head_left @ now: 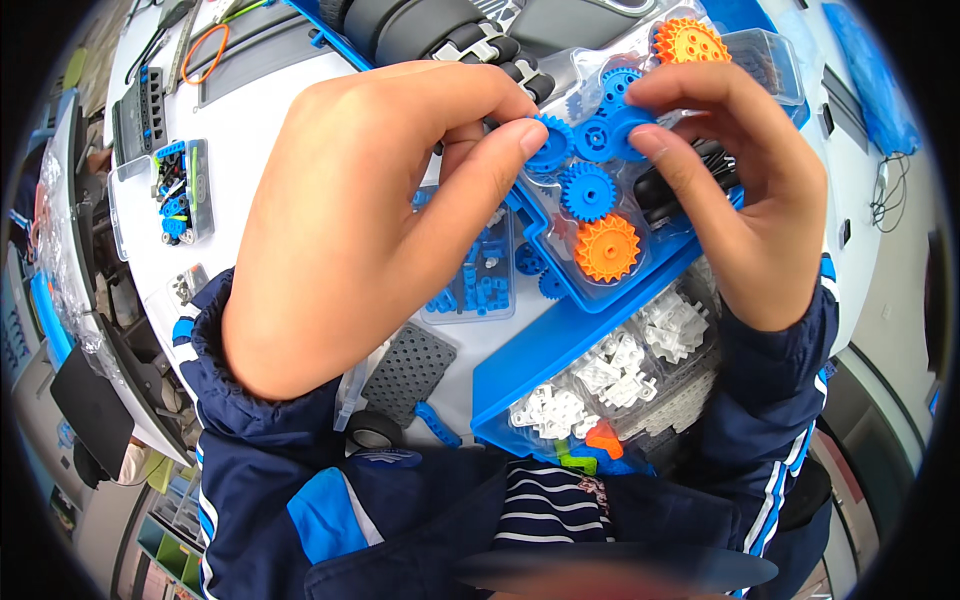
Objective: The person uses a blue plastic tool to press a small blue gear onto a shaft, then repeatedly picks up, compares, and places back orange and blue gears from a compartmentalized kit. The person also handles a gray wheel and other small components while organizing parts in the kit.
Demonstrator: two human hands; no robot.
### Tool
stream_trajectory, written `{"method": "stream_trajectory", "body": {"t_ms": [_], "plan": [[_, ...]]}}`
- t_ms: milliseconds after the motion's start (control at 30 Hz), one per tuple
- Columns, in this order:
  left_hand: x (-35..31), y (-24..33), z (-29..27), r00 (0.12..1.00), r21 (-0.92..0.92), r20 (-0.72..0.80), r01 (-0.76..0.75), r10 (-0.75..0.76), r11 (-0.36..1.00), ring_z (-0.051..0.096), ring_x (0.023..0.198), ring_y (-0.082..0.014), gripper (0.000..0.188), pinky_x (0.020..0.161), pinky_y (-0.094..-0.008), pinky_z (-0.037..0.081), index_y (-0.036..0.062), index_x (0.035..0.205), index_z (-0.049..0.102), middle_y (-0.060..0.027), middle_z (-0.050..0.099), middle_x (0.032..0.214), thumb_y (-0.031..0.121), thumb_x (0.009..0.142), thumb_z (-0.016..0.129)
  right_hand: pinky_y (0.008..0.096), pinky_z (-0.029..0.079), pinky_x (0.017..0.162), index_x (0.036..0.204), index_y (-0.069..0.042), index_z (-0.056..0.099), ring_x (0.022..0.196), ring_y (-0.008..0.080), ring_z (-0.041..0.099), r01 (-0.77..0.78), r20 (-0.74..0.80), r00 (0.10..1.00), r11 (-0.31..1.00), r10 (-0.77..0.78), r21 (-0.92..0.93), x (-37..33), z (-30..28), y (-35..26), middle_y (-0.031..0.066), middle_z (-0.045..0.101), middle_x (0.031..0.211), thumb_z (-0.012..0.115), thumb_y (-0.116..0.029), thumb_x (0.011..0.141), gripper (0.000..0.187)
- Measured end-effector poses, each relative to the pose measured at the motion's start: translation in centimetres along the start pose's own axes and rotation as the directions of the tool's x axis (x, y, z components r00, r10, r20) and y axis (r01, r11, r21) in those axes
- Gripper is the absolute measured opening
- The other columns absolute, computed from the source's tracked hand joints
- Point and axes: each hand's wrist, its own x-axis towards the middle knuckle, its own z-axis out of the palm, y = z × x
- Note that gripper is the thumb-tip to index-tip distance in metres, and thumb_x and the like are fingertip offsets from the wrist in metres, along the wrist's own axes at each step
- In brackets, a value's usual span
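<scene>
My left hand (370, 210) pinches a blue toothed gear (552, 146) at its left edge, between thumb and index finger. Opposite it, my right hand (750, 180) has thumb and index finger closed on the rim of a blue wheel (628, 132). Between them sits a small blue pulley (594, 139). Another blue gear (619, 88) shows just above. Below lie a blue gear (588, 192) and an orange sprocket (607, 248) in a clear plastic tray (598, 292). A second orange sprocket (690, 42) is at the top. Whether the held pieces touch the pulley is hard to tell.
Black wheels (430, 35) fill the blue bin's far side. Nearer me, another blue bin (500, 385) holds white plastic parts (610, 372). A grey perforated plate (410, 370) and a small tyre (374, 430) lie left of it. A box of small parts (182, 192) stands far left.
</scene>
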Motion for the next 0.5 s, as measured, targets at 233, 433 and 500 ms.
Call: {"method": "stream_trajectory", "body": {"t_ms": [233, 433, 500], "plan": [[0.37, -0.12, 0.05, 0.999, -0.011, -0.028, -0.026, 0.026, 1.000, 0.051, 0.067, -0.0046, 0.016, 0.062, -0.0216, 0.039, -0.0043, 0.104, 0.073, -0.0008, 0.065, 0.077, 0.009, 0.095, 0.072, 0.0278, 0.045, 0.074, 0.103, -0.002, 0.072, 0.091, 0.0162, 0.063, 0.106, 0.008, 0.994, 0.971, -0.107, -0.216, 0.25, 0.67, 0.64, 0.0064, 0.072, 0.104, 0.074, 0.001, 0.087, 0.017], [0.32, 0.02, 0.11, 0.996, -0.047, -0.002, 0.093, -0.093, 0.995, 0.052, 0.067, -0.0046, 0.017, 0.062, -0.0212, 0.039, -0.0040, 0.102, 0.074, -0.0010, 0.065, 0.077, 0.011, 0.095, 0.074, 0.0302, 0.049, 0.080, 0.102, -0.002, 0.074, 0.093, 0.0204, 0.065, 0.297, 0.083, 0.954, 0.878, -0.287, -0.377, 0.40, 0.64, 0.09, 0.0090, 0.070, 0.102, 0.075, 0.005, 0.083, 0.020], [0.45, -0.05, 0.12, 0.995, -0.065, -0.009, 0.101, -0.102, 0.993, 0.054, 0.067, -0.0043, 0.017, 0.062, -0.0207, 0.040, -0.0041, 0.101, 0.074, -0.0012, 0.066, 0.077, 0.012, 0.095, 0.074, 0.0306, 0.050, 0.082, 0.101, -0.002, 0.074, 0.093, 0.0214, 0.066, 0.278, 0.079, 0.960, 0.880, -0.269, -0.385, 0.56, 0.62, -0.03, 0.0095, 0.069, 0.101, 0.075, 0.005, 0.082, 0.020]]}}
